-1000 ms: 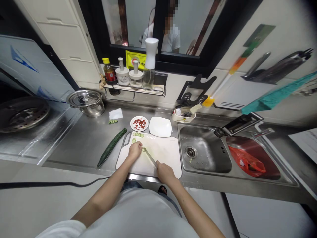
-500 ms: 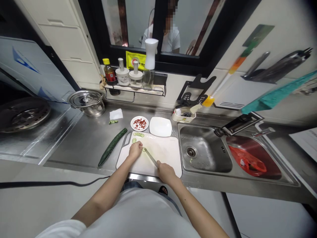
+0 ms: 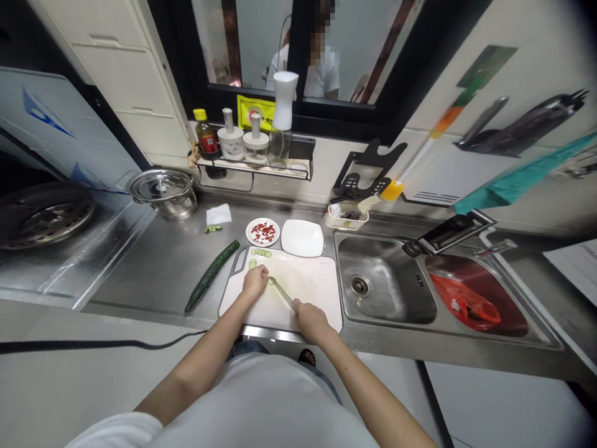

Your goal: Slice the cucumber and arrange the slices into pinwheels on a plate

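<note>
My right hand (image 3: 311, 322) is closed round the handle of a knife (image 3: 283, 294), whose blade slants up and left over the white cutting board (image 3: 317, 286). At the blade's tip is a small round cucumber slice (image 3: 271, 281). My left hand (image 3: 255, 281) rests on the board just left of it, fingers bent together; what they hold, if anything, is too small to tell. More pale green slices (image 3: 261, 253) lie at the board's upper left. A whole cucumber (image 3: 212, 277) lies on the counter left of the board.
Behind the board stand a plate of red pieces (image 3: 263, 233) and a white plate (image 3: 302, 238). A lidded steel pot (image 3: 164, 193) is at the back left, near a white tissue (image 3: 219, 214). The sink (image 3: 387, 280) adjoins the board's right side. Bottles stand on a wall rack (image 3: 261, 167).
My right hand and the knife have shifted very slightly to the left. My left hand is in nearly the same place.
</note>
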Demonstrator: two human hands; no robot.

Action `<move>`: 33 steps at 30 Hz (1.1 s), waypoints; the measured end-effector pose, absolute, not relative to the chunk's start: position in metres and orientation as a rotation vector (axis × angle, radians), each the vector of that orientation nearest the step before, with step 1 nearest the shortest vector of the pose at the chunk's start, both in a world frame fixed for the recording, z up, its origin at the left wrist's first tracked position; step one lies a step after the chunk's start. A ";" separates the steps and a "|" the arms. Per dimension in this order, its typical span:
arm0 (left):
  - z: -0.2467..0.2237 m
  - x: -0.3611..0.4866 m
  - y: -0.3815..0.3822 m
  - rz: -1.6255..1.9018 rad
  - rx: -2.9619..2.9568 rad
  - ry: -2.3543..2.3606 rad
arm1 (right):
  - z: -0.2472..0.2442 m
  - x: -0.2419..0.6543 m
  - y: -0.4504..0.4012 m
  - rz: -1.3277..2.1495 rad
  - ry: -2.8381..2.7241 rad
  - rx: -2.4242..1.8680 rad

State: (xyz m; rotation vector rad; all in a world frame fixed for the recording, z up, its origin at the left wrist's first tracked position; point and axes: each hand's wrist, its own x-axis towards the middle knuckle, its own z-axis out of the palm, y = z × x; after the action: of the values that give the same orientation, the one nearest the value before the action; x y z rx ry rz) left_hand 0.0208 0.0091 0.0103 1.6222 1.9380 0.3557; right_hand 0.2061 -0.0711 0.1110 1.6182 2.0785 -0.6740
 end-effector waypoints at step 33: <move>0.010 0.021 -0.003 0.456 1.713 1.879 | 0.113 0.217 -0.071 -0.641 2.082 1.586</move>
State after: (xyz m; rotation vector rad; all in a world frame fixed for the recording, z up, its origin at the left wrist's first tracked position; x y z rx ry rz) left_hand 0.0212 -0.0032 0.0102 1.7128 1.8794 0.4559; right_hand 0.2171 -0.0705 0.1125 1.5859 2.0815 -0.6412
